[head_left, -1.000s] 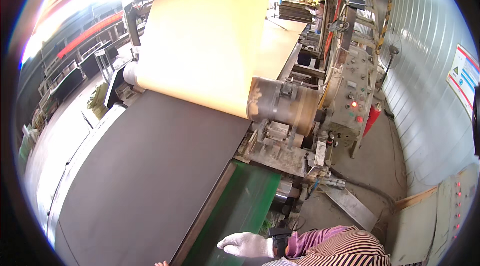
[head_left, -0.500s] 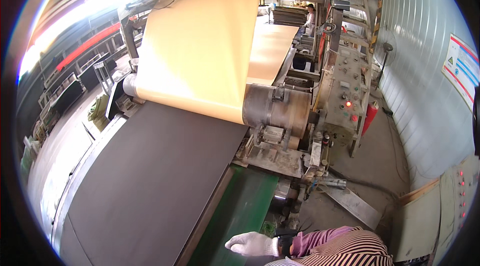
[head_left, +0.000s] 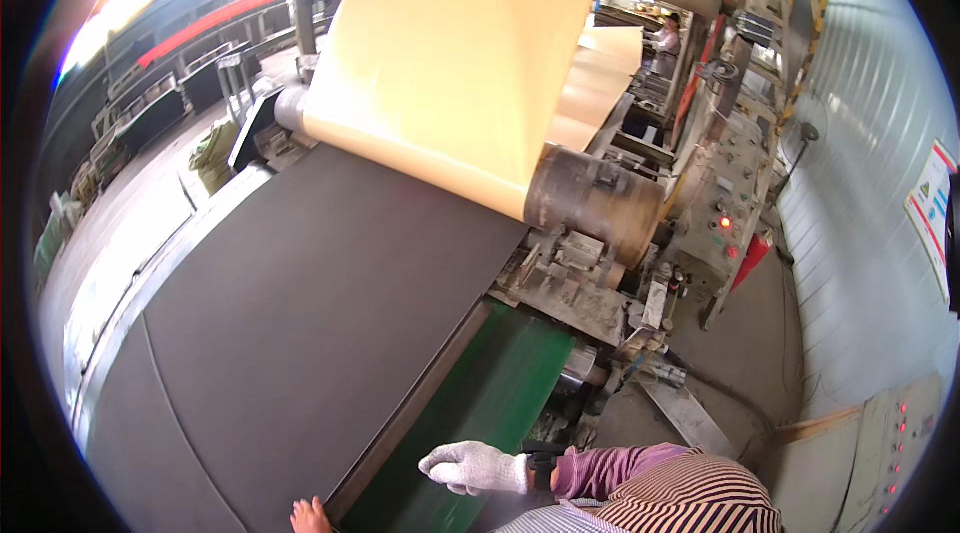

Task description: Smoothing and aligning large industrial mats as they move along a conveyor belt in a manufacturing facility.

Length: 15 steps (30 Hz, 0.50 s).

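My right hand (head_left: 472,466), in a white knit glove with a dark wristband and a striped sleeve behind it, hovers over the green belt (head_left: 480,403), fingers loosely curled and holding nothing. Of my left hand (head_left: 310,515) only bare fingertips show at the bottom edge, resting at the rim of the wide black sheet (head_left: 300,333). I cannot tell whether they grip it. The black sheet runs up to a rusty roller (head_left: 595,203), where a tan sheet (head_left: 460,63) rises from it.
Machine frame parts and a control panel with red lamps (head_left: 725,225) stand right of the roller. A corrugated metal wall (head_left: 870,213) and a grey cabinet (head_left: 895,443) close the right side. Another person (head_left: 665,38) works far behind. Concrete floor lies left.
My gloved right hand has risen slightly over the green belt. The bare fingertips, out of view half a second ago, show again at the bottom edge. The view has tilted a little.
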### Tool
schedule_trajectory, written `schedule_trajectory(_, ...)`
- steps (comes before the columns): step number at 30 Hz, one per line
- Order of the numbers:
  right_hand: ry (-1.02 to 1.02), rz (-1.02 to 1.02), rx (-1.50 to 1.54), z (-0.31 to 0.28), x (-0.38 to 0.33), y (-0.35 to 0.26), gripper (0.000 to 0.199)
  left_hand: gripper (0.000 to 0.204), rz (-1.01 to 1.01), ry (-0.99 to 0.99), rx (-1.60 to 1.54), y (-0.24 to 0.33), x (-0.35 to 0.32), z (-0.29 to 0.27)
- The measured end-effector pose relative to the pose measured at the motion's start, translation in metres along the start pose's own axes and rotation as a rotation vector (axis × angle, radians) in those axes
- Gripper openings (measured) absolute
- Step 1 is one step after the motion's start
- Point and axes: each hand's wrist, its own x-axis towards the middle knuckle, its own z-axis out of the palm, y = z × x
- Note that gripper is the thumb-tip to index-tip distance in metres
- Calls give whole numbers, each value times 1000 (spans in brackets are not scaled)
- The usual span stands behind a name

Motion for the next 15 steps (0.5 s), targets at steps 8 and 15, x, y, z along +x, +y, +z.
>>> schedule_trajectory(8, 205, -295, -287, 6, 67, -35, 27, 25, 179, 736, -355, 49, 63, 25)
schedule_trajectory(15, 96, -478, -868, 63, 168, -5, 43, 32, -148, 855, -905, -32, 11, 45)
